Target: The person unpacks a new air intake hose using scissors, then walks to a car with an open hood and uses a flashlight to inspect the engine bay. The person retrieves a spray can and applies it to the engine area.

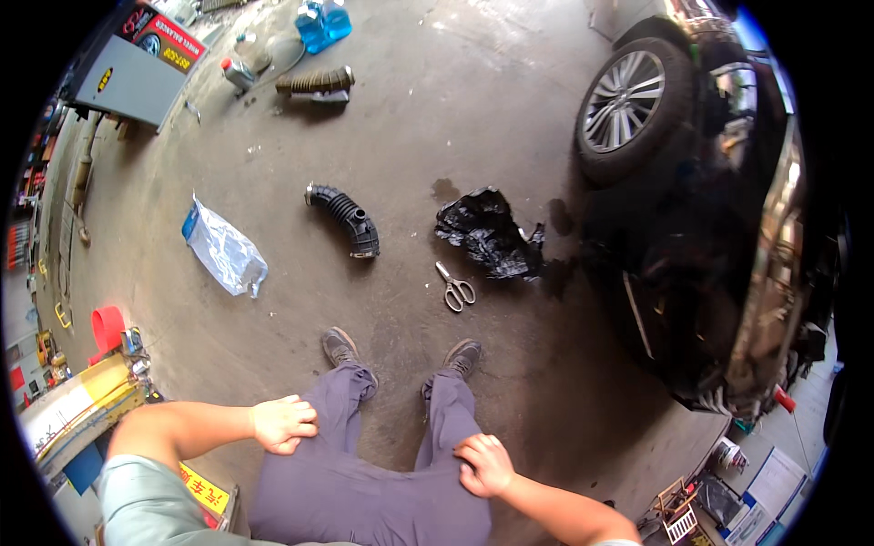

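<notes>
My left hand (284, 425) rests closed on the left thigh of my grey trousers (373, 505), fingers curled against the cloth. My right hand (482, 464) has its fingers bent on the fabric of the right thigh. Beyond my shoes lie steel scissors (455, 289) with open-loop handles, a black curved ribbed hose (344, 218), a clear plastic bag (228, 246) with a blue end and a crumpled black plastic sheet (487, 232).
A black car (692, 273) with its wheel (624, 100) stands at right. Farther off are a ribbed duct (314, 84), blue fluid jugs (319, 25) and a grey machine (127, 82). A yellow metal piece (91, 400) and clutter line the left.
</notes>
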A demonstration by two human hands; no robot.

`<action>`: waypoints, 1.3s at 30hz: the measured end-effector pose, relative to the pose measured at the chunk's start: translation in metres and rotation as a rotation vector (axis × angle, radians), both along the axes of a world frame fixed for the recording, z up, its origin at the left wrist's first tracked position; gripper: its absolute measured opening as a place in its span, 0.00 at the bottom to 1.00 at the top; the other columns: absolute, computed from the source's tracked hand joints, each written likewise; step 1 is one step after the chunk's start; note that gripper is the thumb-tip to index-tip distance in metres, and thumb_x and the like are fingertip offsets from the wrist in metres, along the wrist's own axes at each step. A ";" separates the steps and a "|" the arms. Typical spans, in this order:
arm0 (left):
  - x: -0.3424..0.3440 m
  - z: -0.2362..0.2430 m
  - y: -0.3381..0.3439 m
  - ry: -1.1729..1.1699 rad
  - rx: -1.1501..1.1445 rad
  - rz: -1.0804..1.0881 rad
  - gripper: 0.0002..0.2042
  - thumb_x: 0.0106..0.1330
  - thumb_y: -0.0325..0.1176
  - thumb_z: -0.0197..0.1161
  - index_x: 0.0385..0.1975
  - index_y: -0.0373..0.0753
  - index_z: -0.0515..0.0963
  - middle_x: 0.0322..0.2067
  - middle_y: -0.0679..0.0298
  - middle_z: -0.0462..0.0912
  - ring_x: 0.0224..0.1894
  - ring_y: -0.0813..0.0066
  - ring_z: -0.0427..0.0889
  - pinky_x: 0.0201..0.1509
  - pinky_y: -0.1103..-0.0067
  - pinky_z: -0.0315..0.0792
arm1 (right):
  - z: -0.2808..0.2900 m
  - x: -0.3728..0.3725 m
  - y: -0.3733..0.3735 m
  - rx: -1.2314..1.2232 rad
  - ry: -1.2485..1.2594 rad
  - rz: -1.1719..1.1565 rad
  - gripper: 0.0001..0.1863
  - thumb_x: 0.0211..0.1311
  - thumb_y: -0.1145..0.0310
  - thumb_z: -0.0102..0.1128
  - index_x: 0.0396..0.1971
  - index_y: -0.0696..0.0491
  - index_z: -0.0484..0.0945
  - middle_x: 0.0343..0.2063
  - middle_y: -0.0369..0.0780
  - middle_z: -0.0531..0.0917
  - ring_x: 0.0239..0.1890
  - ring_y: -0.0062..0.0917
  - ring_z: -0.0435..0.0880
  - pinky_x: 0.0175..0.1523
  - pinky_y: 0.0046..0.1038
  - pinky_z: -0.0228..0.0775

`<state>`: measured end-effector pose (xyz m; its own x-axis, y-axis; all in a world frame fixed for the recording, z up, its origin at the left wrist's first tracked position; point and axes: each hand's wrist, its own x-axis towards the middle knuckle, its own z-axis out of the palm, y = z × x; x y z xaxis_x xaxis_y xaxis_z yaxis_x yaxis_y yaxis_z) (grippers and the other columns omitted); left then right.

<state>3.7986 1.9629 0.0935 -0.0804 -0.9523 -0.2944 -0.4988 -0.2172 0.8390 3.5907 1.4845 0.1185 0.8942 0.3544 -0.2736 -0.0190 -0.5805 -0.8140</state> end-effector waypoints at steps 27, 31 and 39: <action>-0.217 0.258 0.088 -0.169 0.562 1.322 0.18 0.70 0.45 0.66 0.48 0.37 0.85 0.48 0.47 0.90 0.53 0.48 0.89 0.60 0.61 0.81 | 0.241 -0.231 0.010 0.284 0.595 -1.174 0.15 0.80 0.61 0.60 0.53 0.57 0.82 0.34 0.41 0.89 0.30 0.26 0.88 0.32 0.28 0.78; -0.361 0.250 0.190 -0.036 1.113 1.234 0.22 0.67 0.43 0.62 0.52 0.33 0.87 0.59 0.42 0.86 0.64 0.47 0.84 0.68 0.59 0.77 | 0.209 -0.390 -0.014 0.337 0.642 -1.416 0.10 0.80 0.64 0.57 0.46 0.55 0.79 0.28 0.40 0.85 0.24 0.27 0.85 0.25 0.31 0.75; -0.486 0.277 0.176 0.266 0.948 1.493 0.16 0.67 0.43 0.69 0.42 0.34 0.88 0.37 0.53 0.93 0.32 0.62 0.91 0.38 0.65 0.85 | 0.225 -0.535 0.048 -0.012 0.907 -0.936 0.14 0.74 0.65 0.59 0.37 0.62 0.83 0.30 0.47 0.88 0.27 0.37 0.88 0.33 0.42 0.81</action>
